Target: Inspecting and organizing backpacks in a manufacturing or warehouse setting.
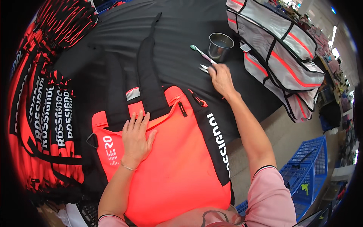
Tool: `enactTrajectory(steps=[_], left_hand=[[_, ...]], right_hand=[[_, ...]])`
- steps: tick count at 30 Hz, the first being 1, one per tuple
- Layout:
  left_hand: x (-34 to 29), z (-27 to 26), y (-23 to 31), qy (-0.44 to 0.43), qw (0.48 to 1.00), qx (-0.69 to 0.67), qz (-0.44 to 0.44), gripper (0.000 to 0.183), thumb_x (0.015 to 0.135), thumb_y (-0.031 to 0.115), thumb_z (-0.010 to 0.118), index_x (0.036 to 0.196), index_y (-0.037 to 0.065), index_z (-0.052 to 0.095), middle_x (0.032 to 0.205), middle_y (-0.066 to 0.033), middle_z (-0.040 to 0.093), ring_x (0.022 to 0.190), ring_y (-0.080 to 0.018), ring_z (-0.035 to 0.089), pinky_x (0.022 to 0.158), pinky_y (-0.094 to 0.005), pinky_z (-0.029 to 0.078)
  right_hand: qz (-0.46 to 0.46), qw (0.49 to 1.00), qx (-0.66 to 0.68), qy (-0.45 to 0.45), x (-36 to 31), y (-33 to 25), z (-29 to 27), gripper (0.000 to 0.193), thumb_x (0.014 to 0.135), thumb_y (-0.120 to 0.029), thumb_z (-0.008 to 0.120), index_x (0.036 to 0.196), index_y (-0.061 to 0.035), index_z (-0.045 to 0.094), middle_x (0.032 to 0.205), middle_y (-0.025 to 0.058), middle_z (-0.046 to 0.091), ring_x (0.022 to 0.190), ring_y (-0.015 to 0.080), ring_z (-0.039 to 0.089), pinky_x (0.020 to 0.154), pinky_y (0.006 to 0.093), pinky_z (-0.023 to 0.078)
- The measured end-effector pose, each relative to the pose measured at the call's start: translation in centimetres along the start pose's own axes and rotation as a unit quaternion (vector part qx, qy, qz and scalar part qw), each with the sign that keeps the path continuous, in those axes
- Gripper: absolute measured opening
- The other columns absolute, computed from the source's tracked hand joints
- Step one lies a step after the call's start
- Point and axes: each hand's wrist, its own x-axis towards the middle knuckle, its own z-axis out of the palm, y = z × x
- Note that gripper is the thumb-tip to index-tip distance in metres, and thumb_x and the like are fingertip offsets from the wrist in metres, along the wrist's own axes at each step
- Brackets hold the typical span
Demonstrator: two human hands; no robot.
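Observation:
A bright orange-red backpack (170, 159) with black side panels lies in front of me, its black shoulder straps (145, 68) stretched away over the table. My left hand (137, 138) rests flat on its upper front, fingers extended, beside a folded edge. Farther right, my right hand (223, 80) is closed over small thread snips (204, 69); their blades stick out to the left and their handles are hidden. A toothbrush (202, 55) with green-and-white bristles lies just beyond, its handle end close to my right fingertips. Next to it stands a metal cup (221, 47).
Stacked orange-red and black bag pieces (49, 113) crowd the left side. Grey mesh panels (280, 53) with black binding and orange stripes hang over the right table edge. Black cloth (181, 26) covers the table. A blue plastic crate (306, 174) stands low at the right.

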Motion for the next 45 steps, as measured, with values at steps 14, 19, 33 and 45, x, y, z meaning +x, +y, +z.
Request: enactTrajectory(steps=[14,19,33,45], left_hand=[[0.6,0.0,0.3,0.123,0.981,-0.149,0.034,0.034,0.076,0.016,0.076,0.107,0.005,0.068,0.106,-0.0100,0.069,0.099,-0.0256,0.064,0.082,-0.0352,0.048],[0.0,-0.1,0.2,0.153,0.974,-0.162,0.046,0.025,0.074,0.016,0.076,0.096,0.005,0.068,0.089,-0.0086,0.069,0.082,-0.0241,0.066,0.070,-0.0335,0.049],[0.7,-0.5,0.8,0.142,0.974,-0.172,0.026,0.023,0.073,0.011,0.076,0.093,0.005,0.067,0.089,-0.0078,0.069,0.081,-0.0234,0.065,0.068,-0.0328,0.048],[0.2,0.2,0.3,0.150,0.973,-0.170,0.034,0.027,0.081,0.023,0.072,0.102,0.006,0.067,0.094,-0.0076,0.068,0.086,-0.0232,0.064,0.070,-0.0348,0.047]], right_hand=[[-0.082,0.970,-0.227,-0.014,3.8,-0.6,-0.1,0.017,0.087,-0.011,0.062,0.099,0.0008,0.061,0.100,0.0196,0.057,0.097,0.0381,0.059,0.081,0.0481,0.051],[-0.084,0.993,-0.088,0.001,2.8,-5.1,-4.9,0.019,0.086,-0.003,0.059,0.103,-0.0028,0.051,0.102,0.0196,0.049,0.092,0.0419,0.056,0.081,0.0496,0.047],[-0.074,0.884,-0.454,-0.088,11.3,-2.6,-9.0,0.017,0.082,-0.012,0.056,0.090,-0.0101,0.071,0.089,0.0175,0.070,0.085,0.0364,0.069,0.070,0.0470,0.054],[-0.068,0.887,-0.444,-0.110,9.6,-2.5,-13.3,0.021,0.088,-0.024,0.057,0.099,-0.0142,0.071,0.094,0.0184,0.069,0.090,0.0390,0.067,0.076,0.0497,0.052]])
